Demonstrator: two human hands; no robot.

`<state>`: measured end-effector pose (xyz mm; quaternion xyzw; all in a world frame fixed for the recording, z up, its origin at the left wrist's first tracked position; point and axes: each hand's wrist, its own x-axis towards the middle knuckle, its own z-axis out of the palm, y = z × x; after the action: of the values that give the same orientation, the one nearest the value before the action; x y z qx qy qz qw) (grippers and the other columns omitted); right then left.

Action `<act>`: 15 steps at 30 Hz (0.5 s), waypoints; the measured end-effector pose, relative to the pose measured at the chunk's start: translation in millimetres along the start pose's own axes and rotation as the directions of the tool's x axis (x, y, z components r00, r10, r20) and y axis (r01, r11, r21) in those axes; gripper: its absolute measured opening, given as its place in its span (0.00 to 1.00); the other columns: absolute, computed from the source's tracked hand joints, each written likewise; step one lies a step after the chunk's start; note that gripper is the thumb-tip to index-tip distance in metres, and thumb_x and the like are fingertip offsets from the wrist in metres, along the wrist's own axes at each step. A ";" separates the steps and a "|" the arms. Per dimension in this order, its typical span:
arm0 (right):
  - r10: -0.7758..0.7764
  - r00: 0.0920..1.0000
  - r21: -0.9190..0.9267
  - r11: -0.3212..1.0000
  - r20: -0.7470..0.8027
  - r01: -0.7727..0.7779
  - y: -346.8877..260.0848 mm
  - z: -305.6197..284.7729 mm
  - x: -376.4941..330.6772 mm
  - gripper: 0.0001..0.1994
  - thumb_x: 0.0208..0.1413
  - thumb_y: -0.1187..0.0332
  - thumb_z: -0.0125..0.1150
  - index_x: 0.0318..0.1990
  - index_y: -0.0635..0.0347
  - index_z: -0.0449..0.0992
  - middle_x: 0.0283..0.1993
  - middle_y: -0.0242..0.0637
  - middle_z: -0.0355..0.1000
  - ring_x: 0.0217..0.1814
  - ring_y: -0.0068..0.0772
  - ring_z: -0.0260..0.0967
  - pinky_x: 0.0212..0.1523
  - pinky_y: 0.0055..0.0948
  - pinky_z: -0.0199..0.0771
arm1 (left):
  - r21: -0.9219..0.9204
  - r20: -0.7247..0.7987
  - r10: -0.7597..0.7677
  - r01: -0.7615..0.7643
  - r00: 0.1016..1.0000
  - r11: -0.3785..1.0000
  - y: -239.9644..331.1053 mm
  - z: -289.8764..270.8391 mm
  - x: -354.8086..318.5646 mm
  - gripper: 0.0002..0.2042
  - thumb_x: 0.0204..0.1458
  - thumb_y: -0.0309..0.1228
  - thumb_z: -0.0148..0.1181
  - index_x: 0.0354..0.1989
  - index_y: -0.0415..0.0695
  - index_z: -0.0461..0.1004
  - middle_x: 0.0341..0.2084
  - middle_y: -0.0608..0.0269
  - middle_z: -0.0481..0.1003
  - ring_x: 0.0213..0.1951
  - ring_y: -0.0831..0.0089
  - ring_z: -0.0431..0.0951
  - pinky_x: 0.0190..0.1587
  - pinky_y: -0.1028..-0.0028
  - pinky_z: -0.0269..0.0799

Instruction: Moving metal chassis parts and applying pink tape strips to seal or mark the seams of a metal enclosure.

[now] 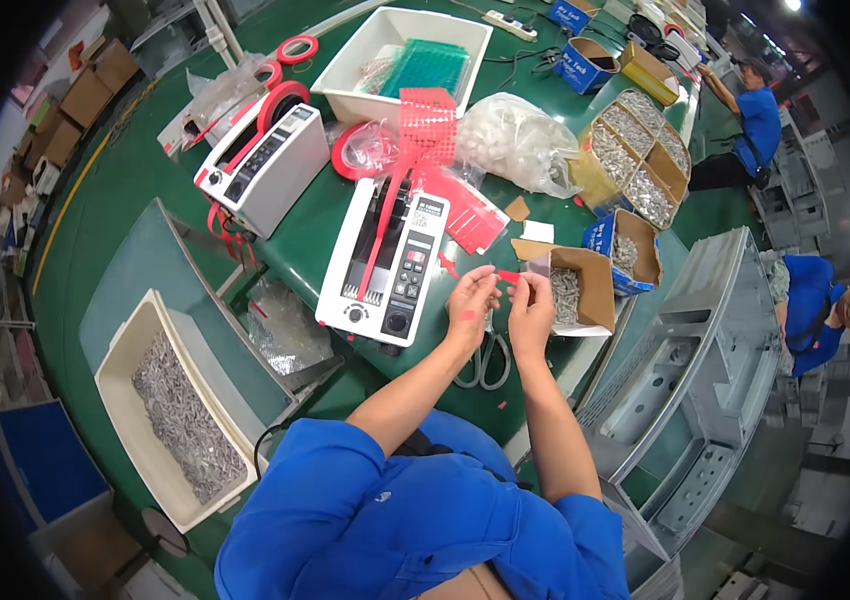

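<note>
Head view, green workbench point(325, 225). My left hand point(470, 300) and my right hand point(530, 312) were raised side by side over the bench edge, fingertips of both pinched together on a short strip of red tape point(508, 277) stretched between them.

Item: white tape dispenser point(385, 265), just left of my hands, red tape fed down its top. Second tape dispenser point(265, 155) sat further left, a red roll mounted on it.

Item: open cardboard box point(575, 290), just right of my right hand; held small silvery metal parts.

Item: blue-sided carton point(630, 250), behind that box; same kind of parts.

Item: divided cardboard tray point(635, 155), far right; compartments filled with grey parts.

Item: long cream bin point(175, 410), near left; heaped with small grey metal pieces.

Item: white tub point(400, 60), far end; held green mesh sheets. Clear bag of white pieces point(515, 140) lay beside it.

Item: scissors point(485, 360), lying on the bench beneath my wrists.

Item: grey metal casting point(685, 370), to my right, off the bench.
</note>
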<state>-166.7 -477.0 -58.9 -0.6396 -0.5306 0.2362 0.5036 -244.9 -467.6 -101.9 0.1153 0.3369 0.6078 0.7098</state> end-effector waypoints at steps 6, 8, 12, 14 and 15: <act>-0.507 0.849 -0.230 0.817 0.149 0.529 -30.9 -22.9 -10.7 0.06 0.45 0.81 0.51 0.33 0.65 0.67 0.33 0.44 0.67 0.34 0.44 0.66 0.35 0.32 0.67 | 0.886 0.405 -0.001 -0.392 0.914 0.246 -2.5 -3.7 -3.6 0.09 0.42 0.28 0.54 0.33 0.40 0.71 0.30 0.58 0.71 0.33 0.67 0.72 0.33 0.71 0.68; -0.574 0.782 -0.273 0.732 0.244 0.623 -39.3 -33.7 -13.7 0.07 0.44 0.81 0.52 0.33 0.65 0.67 0.34 0.43 0.67 0.34 0.43 0.66 0.35 0.32 0.67 | 0.831 0.556 -0.009 -0.555 0.831 0.041 -14.4 -10.8 -1.2 0.08 0.41 0.30 0.50 0.30 0.42 0.70 0.30 0.56 0.70 0.35 0.59 0.70 0.36 0.66 0.66; -0.623 0.642 -0.340 0.546 0.447 0.766 -44.0 -57.9 -28.2 0.11 0.38 0.75 0.53 0.33 0.66 0.69 0.36 0.42 0.67 0.36 0.40 0.66 0.36 0.32 0.67 | 0.683 0.723 -0.068 -0.726 0.687 -0.080 -22.3 -9.8 -4.6 0.08 0.42 0.33 0.50 0.28 0.43 0.67 0.26 0.58 0.66 0.33 0.60 0.68 0.34 0.64 0.65; -0.598 0.615 -0.354 0.505 0.514 0.787 -44.9 -64.7 -35.9 0.13 0.36 0.72 0.52 0.33 0.66 0.69 0.36 0.42 0.66 0.37 0.39 0.66 0.37 0.31 0.67 | 0.601 0.785 -0.102 -0.791 0.611 -0.113 -15.1 0.9 -12.7 0.08 0.41 0.34 0.50 0.29 0.45 0.66 0.25 0.59 0.65 0.32 0.60 0.67 0.33 0.63 0.65; -0.598 0.615 -0.362 0.498 0.514 0.788 -44.2 -66.9 -40.2 0.13 0.36 0.72 0.52 0.33 0.66 0.69 0.36 0.42 0.66 0.37 0.39 0.66 0.36 0.31 0.67 | 0.605 0.776 -0.138 -0.788 0.615 -0.113 -15.1 5.2 -16.2 0.08 0.41 0.34 0.50 0.29 0.45 0.66 0.25 0.59 0.65 0.33 0.60 0.67 0.33 0.63 0.65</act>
<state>-143.4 -543.3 -3.2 -0.4355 -0.8625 -0.0549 0.2517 -230.4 -485.2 -101.2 0.8555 0.3427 0.2790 0.2699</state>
